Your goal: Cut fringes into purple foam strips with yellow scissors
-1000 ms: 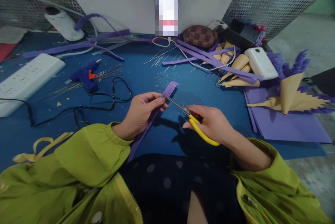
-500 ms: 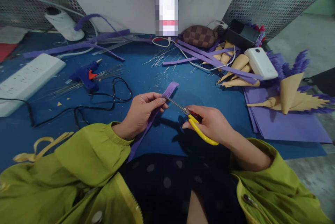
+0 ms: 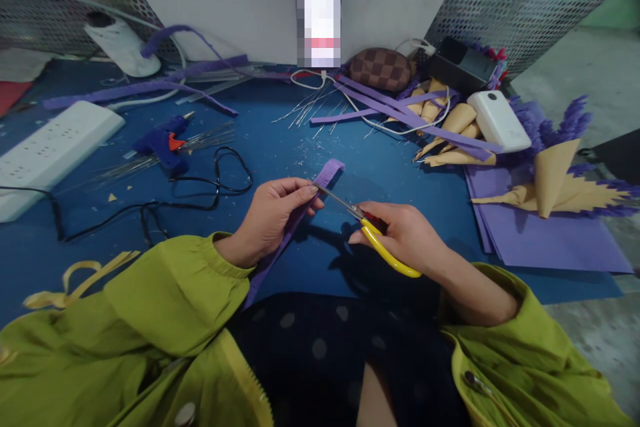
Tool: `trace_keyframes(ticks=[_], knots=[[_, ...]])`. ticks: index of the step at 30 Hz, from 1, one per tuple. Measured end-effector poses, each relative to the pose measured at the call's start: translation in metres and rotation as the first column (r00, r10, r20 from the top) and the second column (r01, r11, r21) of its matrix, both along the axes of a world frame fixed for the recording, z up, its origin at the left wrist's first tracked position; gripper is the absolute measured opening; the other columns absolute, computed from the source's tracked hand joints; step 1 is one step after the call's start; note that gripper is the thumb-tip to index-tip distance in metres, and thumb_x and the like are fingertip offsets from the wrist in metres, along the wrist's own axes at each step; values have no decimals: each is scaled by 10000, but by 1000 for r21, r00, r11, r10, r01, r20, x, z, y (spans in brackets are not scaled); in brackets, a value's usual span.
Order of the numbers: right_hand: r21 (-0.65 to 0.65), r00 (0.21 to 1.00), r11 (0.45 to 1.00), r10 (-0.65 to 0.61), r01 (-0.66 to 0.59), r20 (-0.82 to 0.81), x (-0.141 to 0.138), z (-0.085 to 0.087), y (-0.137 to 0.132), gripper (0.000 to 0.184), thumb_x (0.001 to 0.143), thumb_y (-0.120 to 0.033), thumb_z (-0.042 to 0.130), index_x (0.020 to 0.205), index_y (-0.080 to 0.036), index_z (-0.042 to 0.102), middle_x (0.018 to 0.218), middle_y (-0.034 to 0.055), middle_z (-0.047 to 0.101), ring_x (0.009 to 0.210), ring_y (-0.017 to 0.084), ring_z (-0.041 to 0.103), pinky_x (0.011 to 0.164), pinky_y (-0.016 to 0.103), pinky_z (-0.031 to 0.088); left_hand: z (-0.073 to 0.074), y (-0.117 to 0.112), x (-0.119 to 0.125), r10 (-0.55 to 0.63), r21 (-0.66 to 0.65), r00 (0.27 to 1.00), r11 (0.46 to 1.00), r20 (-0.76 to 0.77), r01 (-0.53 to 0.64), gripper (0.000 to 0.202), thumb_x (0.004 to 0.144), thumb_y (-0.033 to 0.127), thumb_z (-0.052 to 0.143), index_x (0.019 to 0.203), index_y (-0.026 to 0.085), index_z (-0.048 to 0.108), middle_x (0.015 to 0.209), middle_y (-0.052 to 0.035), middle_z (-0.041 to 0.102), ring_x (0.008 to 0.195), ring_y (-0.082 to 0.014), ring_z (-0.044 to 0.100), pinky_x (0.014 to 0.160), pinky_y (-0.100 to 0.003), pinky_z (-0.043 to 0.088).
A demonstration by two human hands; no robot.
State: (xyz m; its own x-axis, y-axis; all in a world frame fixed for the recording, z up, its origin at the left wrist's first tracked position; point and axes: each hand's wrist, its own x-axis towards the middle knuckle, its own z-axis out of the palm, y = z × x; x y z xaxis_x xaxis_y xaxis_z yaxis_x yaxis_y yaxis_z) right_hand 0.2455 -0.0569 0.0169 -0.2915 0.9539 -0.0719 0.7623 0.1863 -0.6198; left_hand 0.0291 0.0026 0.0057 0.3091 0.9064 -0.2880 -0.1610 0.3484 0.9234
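A purple paper strip [image 3: 331,172] is pinched between the thumb and fingers of my left hand [image 3: 281,210]. Its far end curls a little and carries fine cuts along one edge; the rest trails down past my wrist toward my lap. My right hand [image 3: 400,234] is closed around yellow-handled scissors [image 3: 383,250], whose blades point left and meet the strip right beside my left fingertips. How far the blades are apart is hard to see.
A blue glue gun [image 3: 167,140], its black cord, thin wires and a white power strip [image 3: 60,147] lie left. Purple strips [image 3: 400,110], tan paper cones, a white power bank [image 3: 499,120] and purple sheets [image 3: 555,234] are right. A phone [image 3: 320,10] leans at the back.
The strip's free end has shifted slightly to the right and down beyond my left fingers. Both hands stay almost in place, with the scissors still at the strip.
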Motion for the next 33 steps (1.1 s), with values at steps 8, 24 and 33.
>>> trace_keyframes(ticks=[8,24,33], knots=[[-142,993,989,13,-30,-117,4,1,1,391,830,-575,613,870,-188,646,617,-50,489,551,94,377,536,216,280,3,2,-1,-30,-39,1000,999,2,30,125,741,232,723,661,138,701,572,-5,652,517,-68,538,512,-159,392],[-44,994,998,-33,38,104,-5,-5,8,348,826,-566,608,816,-218,619,681,-20,598,588,112,472,550,226,230,-11,5,-1,-37,-102,998,994,-50,32,221,752,339,746,736,127,685,653,-15,661,530,-60,540,527,-148,408],[78,968,993,-99,83,229,-2,-9,14,430,829,-659,548,894,-247,647,753,16,670,676,154,582,548,237,232,-17,13,-1,-98,-70,993,993,-63,94,171,723,262,763,781,110,712,653,-22,650,501,-63,556,460,-147,393]])
